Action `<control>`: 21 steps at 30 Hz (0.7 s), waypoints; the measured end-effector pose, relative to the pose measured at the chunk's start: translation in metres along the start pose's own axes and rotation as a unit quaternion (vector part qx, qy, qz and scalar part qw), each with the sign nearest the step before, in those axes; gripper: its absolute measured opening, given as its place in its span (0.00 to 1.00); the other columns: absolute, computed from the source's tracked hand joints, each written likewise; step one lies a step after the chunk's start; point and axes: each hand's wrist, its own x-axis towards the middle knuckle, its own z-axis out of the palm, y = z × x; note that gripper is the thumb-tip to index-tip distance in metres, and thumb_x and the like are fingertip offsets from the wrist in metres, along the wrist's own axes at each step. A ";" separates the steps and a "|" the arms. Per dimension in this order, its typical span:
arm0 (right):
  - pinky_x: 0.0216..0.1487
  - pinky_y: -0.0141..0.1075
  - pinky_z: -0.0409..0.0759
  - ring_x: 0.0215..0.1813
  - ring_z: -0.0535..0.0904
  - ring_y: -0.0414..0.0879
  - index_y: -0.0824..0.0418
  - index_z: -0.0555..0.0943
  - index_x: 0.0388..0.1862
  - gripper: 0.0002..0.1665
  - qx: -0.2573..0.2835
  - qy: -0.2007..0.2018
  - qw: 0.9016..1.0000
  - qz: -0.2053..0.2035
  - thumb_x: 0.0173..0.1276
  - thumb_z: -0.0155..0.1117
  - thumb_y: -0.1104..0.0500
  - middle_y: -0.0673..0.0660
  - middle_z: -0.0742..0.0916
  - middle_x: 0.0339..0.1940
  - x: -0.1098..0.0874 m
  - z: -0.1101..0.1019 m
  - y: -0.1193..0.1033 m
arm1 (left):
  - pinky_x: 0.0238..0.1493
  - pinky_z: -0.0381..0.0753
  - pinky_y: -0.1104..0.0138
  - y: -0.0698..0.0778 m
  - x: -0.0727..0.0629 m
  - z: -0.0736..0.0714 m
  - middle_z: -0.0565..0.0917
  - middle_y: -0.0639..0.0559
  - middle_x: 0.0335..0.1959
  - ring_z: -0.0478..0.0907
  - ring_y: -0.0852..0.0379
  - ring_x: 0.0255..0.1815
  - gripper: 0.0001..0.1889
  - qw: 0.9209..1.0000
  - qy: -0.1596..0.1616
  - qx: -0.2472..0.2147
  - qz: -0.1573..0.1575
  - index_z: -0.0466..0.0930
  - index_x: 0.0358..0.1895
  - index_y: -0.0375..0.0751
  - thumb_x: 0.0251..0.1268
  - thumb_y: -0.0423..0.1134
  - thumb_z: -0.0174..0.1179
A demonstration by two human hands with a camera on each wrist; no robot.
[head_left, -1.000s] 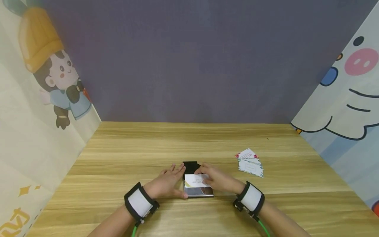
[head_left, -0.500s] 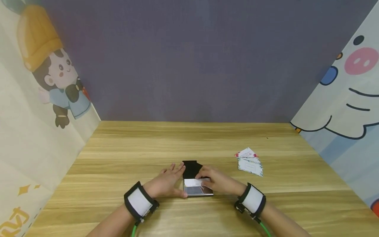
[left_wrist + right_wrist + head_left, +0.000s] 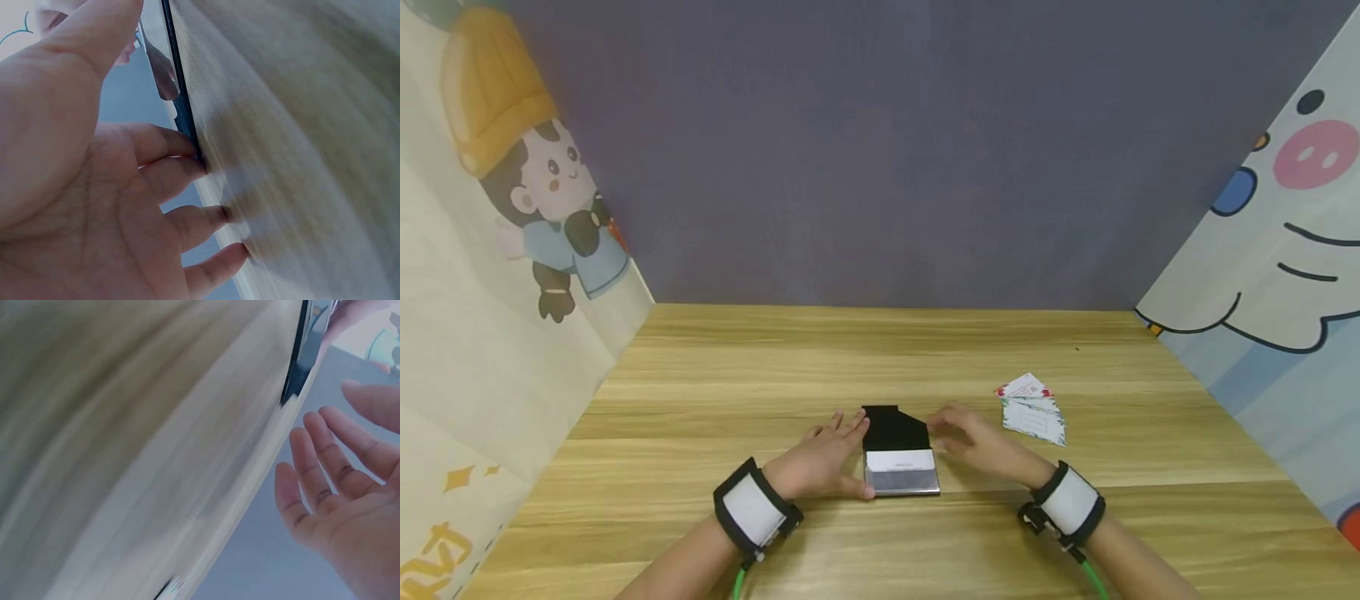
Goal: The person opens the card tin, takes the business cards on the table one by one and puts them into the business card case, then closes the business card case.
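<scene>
Fingers outstretched, the left hand (image 3: 822, 467) braces the left edge of an open card case (image 3: 891, 429) — touching, not gripping. It lies on the wood-grain tabletop (image 3: 737, 400), a white business card (image 3: 898, 461) apparently tucked partway into its silvery pocket. Just beside it, the right hand (image 3: 976, 442) holds nothing, fingers loosely bent. Farther right lie fanned floral-bordered cards (image 3: 1033, 421). Loading cards seems the step — adding another would call for reaching right and pinching a thin edge.

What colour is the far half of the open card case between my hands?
The far half is black, seen best in the head view.
</scene>
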 end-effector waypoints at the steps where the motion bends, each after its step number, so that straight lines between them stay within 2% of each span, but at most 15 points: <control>1: 0.59 0.51 0.83 0.56 0.82 0.62 0.72 0.81 0.55 0.14 -0.003 0.006 1.000 0.002 0.72 0.64 0.70 0.64 0.86 0.51 -0.002 -0.003 0.002 | 0.77 0.54 0.34 0.000 0.000 0.000 0.54 0.36 0.83 0.48 0.29 0.82 0.54 1.000 0.000 -0.001 -0.001 0.57 0.79 0.28 0.58 0.57 0.73; 7: 0.53 0.49 0.85 0.50 0.83 0.61 0.73 0.82 0.52 0.15 -0.040 0.052 0.998 0.006 0.66 0.67 0.73 0.64 0.87 0.48 -0.017 -0.017 0.021 | 0.77 0.53 0.34 0.002 0.000 -0.001 0.54 0.37 0.83 0.48 0.29 0.82 0.53 1.000 -0.002 -0.007 -0.005 0.58 0.79 0.28 0.58 0.56 0.74; 14: 0.45 0.49 0.84 0.43 0.83 0.59 0.73 0.83 0.49 0.17 -0.085 0.091 0.990 0.060 0.62 0.74 0.71 0.64 0.87 0.44 -0.038 -0.036 0.048 | 0.77 0.53 0.35 0.002 0.000 -0.001 0.55 0.37 0.83 0.48 0.29 0.82 0.54 1.000 -0.001 -0.002 -0.006 0.58 0.79 0.28 0.58 0.56 0.74; 21: 0.45 0.52 0.83 0.42 0.82 0.61 0.77 0.81 0.45 0.18 -0.094 0.099 0.985 0.110 0.57 0.75 0.72 0.65 0.84 0.41 -0.056 -0.051 0.067 | 0.78 0.52 0.35 0.002 -0.001 -0.001 0.55 0.37 0.83 0.48 0.30 0.83 0.54 1.000 -0.001 -0.008 -0.006 0.58 0.79 0.29 0.58 0.56 0.74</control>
